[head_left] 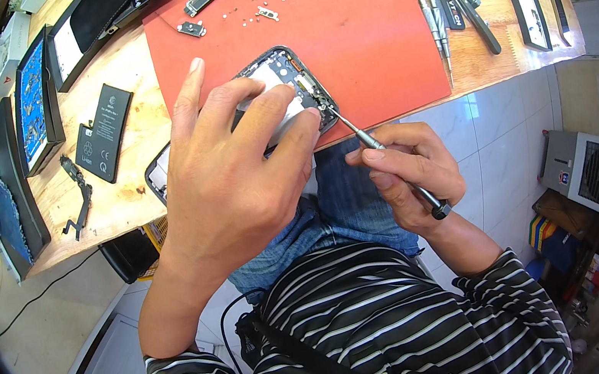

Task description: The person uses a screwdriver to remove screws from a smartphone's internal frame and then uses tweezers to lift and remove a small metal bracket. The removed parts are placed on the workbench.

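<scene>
Head view: my left hand (pixel 235 146) is braced over the opened phone (pixel 301 68), fingertips down on it, one finger raised; the phone sits at the near edge of the red mat (pixel 371 45). My right hand (pixel 419 169), apart from the left, has fingers closed round a screwdriver (pixel 365 138), tip at the phone's near right end. Can't tell if it's seated. I'd stand the driver steeper, press lightly, keep fingertips off the tip's path.

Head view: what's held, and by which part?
Right hand holds a screwdriver by its handle. Left hand is on the opened phone; whether it grips is unclear.
</scene>
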### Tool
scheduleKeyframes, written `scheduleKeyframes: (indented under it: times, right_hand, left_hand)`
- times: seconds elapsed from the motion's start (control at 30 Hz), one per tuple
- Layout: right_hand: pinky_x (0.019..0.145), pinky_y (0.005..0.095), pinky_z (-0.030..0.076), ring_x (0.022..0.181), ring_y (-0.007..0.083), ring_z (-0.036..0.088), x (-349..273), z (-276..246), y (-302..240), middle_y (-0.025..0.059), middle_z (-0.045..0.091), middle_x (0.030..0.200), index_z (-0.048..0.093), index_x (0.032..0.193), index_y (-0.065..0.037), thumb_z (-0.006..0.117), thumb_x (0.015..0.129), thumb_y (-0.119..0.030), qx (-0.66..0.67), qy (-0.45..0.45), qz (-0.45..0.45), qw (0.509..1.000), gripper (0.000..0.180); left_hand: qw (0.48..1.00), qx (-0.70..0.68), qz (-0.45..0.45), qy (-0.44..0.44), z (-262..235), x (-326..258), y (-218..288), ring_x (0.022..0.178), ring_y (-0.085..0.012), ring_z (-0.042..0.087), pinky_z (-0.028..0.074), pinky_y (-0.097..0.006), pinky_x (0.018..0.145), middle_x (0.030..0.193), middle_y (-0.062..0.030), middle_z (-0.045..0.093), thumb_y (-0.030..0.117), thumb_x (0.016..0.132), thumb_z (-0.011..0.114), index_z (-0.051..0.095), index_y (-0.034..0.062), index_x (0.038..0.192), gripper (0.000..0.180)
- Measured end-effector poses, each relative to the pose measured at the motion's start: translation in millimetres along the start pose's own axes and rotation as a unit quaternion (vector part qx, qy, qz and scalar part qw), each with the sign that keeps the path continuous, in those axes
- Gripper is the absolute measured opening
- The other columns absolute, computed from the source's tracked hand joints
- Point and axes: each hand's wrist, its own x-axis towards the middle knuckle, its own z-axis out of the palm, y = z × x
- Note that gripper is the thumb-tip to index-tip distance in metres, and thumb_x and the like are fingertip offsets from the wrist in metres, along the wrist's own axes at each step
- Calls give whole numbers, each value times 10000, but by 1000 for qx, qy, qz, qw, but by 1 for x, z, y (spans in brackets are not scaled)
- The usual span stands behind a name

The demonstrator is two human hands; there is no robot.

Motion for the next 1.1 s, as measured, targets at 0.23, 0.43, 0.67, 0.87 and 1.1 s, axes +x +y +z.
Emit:
scheduleKeyframes:
  times: [0.23, 0.43, 0.67, 0.87, 1.1]
  right_hand:
    - [799, 316, 585, 919, 218, 720, 2, -1, 0, 175, 745, 1101, 806, 1192, -7, 782, 978, -52, 35, 11, 16, 999, 220]
    - [804, 335, 611, 925, 249, 753, 0, 4, 2, 202, 734, 1093, 774, 1227, 20, 745, 1011, -59, 96, 28, 38, 994, 231]
    - [816, 346, 640, 945, 270, 781, -3, 5, 4, 212, 702, 1153, 769, 1248, 20, 712, 1042, -70, 154, 43, 65, 985, 232]
    - [832, 349, 646, 961, 282, 785, -4, 6, 3, 215, 691, 1174, 770, 1247, 26, 704, 1054, -90, 191, 55, 87, 976, 235]
    - [841, 359, 651, 963, 287, 787, -3, 5, 3, 220, 686, 1188, 768, 1246, 28, 696, 1062, -106, 197, 51, 97, 974, 239]
  left_hand:
    - [1000, -1, -2, -6, -2, 1, 1, 1113, -301, 703, 451, -659, 1145, 1153, -57, 757, 107, 790, 861, 825, 136, 1062, 275]
    - [1000, 7, 1, -13, -3, 1, 0, 1111, -293, 698, 438, -665, 1156, 1153, -51, 753, 103, 775, 860, 820, 138, 1070, 300]
    - [1000, 14, -5, -22, -4, 3, 2, 1104, -283, 687, 436, -662, 1158, 1148, -43, 739, 100, 766, 861, 813, 132, 1063, 302]
    - [1000, 18, -2, -20, -3, 3, 2, 1108, -276, 688, 435, -659, 1166, 1150, -46, 738, 93, 764, 858, 814, 125, 1068, 310]
    - [1000, 12, -3, -13, -2, 2, 0, 1105, -279, 691, 438, -664, 1155, 1147, -41, 732, 85, 766, 851, 811, 133, 1067, 307]
